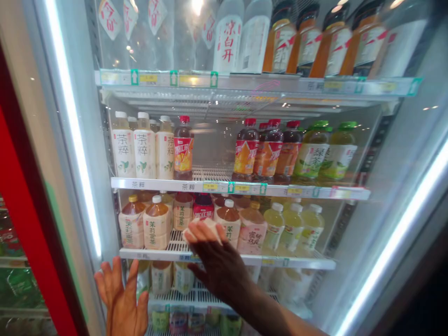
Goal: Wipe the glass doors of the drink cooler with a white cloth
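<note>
My right hand [219, 254] reaches in from the lower right, its fingers laid flat over a pale cloth [212, 225]. The cloth, which may be a tissue, shows around my fingertips and seems pressed to the glass door [213, 151] of a lit drinks cooler. My left hand [122, 298] is raised at the lower left with fingers spread and nothing in it. It is near the cooler's left side; whether it touches the glass, I cannot tell. Behind my right hand, a tea bottle with a white cap [229, 214] stands on a shelf, partly covered.
Several shelves hold bottled drinks, including red-capped tea bottles [247, 149] and green-capped ones [341, 151]. Large clear bottles [228, 42] fill the top shelf. Light strips [75, 126] run down both sides. A red frame [26, 219] stands at far left.
</note>
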The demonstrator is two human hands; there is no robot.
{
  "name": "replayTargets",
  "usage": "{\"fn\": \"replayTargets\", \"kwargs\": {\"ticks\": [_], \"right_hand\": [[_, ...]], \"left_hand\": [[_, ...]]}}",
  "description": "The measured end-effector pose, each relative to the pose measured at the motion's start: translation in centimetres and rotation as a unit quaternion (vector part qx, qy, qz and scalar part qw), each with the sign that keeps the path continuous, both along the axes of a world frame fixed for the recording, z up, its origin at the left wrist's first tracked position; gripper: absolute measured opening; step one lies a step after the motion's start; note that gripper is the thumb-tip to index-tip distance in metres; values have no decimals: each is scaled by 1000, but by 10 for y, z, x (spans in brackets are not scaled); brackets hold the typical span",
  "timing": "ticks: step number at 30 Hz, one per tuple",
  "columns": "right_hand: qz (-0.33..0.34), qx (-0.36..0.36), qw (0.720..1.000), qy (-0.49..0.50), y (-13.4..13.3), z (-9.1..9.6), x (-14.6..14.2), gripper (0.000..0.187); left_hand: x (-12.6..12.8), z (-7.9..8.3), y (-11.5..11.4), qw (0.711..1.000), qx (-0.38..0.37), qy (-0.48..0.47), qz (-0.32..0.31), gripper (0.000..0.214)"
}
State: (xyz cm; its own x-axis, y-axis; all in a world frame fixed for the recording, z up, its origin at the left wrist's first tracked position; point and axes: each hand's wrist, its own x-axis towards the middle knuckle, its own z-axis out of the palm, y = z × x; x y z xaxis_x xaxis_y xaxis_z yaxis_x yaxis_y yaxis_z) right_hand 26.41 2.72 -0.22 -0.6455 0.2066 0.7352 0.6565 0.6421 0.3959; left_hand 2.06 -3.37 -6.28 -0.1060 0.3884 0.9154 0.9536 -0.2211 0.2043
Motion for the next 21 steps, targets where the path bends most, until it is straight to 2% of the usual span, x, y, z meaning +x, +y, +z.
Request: {"fn": "replayTargets", "kwargs": {"ticks": [2, 4, 6, 8, 11, 15, 17, 21], "right_hand": [[-25, 22, 999, 7, 2, -14, 34, 56], [-13, 48, 999, -20, 4, -37, 65, 49], [-25, 58, 998, -21, 9, -52, 94, 52], [-87, 61, 993, 47, 14, -54, 117, 68], [-172, 54, 972, 150, 14, -57, 141, 90], [-176, 41, 979, 98, 4, -76, 168, 87], [-198, 30, 972, 124, 5, -65, 187, 86], [-270, 21, 911, 313, 11, -17, 213, 83]], "left_hand": [[14, 3, 6, 1000, -7, 19, -17, 85], [28, 6, 12, 999, -14, 39, -34, 88], [40, 10, 17, 997, -17, 57, -51, 89], [53, 14, 22, 995, -9, 74, -71, 89], [73, 20, 29, 990, 11, 104, -98, 91], [95, 26, 35, 984, 20, 136, -114, 98], [101, 29, 36, 982, 19, 140, -124, 97], [109, 36, 39, 979, 36, 156, -130, 95]]}}
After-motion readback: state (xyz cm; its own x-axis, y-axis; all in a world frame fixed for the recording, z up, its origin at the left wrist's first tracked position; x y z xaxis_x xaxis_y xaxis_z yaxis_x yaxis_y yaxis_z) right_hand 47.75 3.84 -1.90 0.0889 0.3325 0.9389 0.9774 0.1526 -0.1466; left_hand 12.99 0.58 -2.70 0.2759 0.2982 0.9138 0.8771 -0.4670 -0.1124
